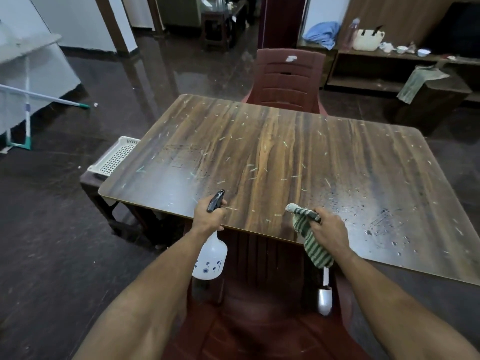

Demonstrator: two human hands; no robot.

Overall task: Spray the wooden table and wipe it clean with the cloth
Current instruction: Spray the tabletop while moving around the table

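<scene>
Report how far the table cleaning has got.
Done: droplets speckle the right part of the wooden table. In hand: left hand grips the spray bottle, right hand holds the striped cloth. Left: pale scraps litter the top; wiping looks unstarted.

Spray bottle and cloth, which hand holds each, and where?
Left hand grips the spray bottle at its neck; right hand grips the striped cloth near its top.

My work surface: one wooden table, dark streaked grain, rounded corners. On it: pale scattered flecks across most of the top; droplets wetting my near right part. Nothing I hold rests on it.
</scene>
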